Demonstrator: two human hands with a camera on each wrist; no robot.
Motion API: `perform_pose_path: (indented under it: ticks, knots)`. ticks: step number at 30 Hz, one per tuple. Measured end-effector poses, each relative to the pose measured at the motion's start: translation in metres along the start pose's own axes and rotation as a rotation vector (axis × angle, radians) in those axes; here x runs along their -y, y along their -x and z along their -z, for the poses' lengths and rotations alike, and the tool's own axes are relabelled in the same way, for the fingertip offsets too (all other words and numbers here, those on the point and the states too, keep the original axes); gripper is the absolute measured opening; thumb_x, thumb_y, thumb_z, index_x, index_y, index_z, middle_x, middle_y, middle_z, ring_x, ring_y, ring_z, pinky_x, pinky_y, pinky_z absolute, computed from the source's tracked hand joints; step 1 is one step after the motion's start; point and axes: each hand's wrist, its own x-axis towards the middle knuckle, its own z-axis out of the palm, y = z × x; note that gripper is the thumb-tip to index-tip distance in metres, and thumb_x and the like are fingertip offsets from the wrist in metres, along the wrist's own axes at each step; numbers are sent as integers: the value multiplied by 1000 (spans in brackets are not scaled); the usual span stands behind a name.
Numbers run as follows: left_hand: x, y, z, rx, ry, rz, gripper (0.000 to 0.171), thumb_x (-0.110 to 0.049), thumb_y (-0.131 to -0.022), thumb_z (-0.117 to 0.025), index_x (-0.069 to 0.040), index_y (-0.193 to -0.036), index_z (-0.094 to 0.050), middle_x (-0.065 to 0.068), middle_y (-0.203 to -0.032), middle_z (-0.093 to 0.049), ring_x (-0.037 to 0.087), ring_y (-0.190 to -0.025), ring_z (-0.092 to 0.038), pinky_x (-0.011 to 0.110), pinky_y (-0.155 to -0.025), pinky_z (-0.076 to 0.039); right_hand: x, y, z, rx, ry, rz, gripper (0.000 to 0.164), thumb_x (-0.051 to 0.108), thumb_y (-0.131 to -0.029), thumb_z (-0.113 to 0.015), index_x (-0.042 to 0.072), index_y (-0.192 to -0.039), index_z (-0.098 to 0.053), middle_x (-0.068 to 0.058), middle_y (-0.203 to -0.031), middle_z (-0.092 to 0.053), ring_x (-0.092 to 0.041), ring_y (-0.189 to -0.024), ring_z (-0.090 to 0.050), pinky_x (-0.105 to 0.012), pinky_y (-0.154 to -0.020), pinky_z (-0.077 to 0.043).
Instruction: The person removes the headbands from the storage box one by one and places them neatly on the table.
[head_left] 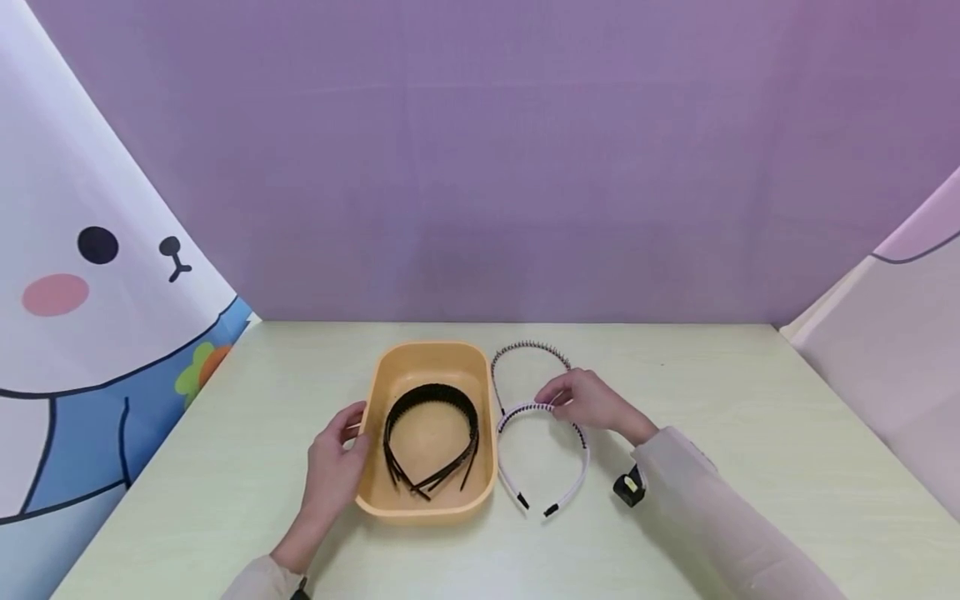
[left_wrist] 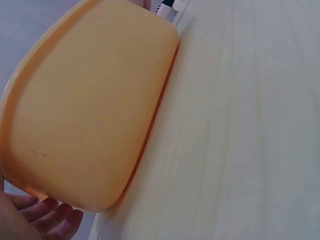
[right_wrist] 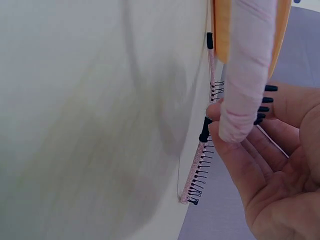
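Observation:
My right hand (head_left: 588, 402) pinches a pale pink headband (head_left: 581, 483) at the top of its arch, with thumb and fingertips. Dark teeth line its inner side and its ends have black tips. In the right wrist view, the fabric-wrapped band (right_wrist: 245, 70) stands out between the fingers. My left hand (head_left: 335, 462) rests against the left side of a yellow-orange plastic basin (head_left: 431, 515); in the left wrist view, its fingers (left_wrist: 52, 217) lie along the outer wall. Several black headbands (head_left: 432, 392) lie overlapped inside the basin.
Another thin toothed headband (head_left: 525, 344) lies on the pale table (head_left: 720, 383), behind the held one and beside the basin's right wall. A purple curtain (head_left: 525, 167) hangs behind the table. Printed cloth (head_left: 105, 350) borders the left side. Camera straps circle both wrists.

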Motion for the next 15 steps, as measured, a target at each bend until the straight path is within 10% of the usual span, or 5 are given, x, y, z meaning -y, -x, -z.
perform_pose_path:
  ticks: [15]
  knots:
    - [0,0,-1,-5,4,-3,41,-4,-91,-48,0,-132,-53,19,-123,-61,30,-108,-60,12,-77,-43,-1,-1,-8,0,70,0,24,-6,-78,-62,-1,-99,-72,-12,-94,-73,-18,-81,-68,-23,-72,-53]
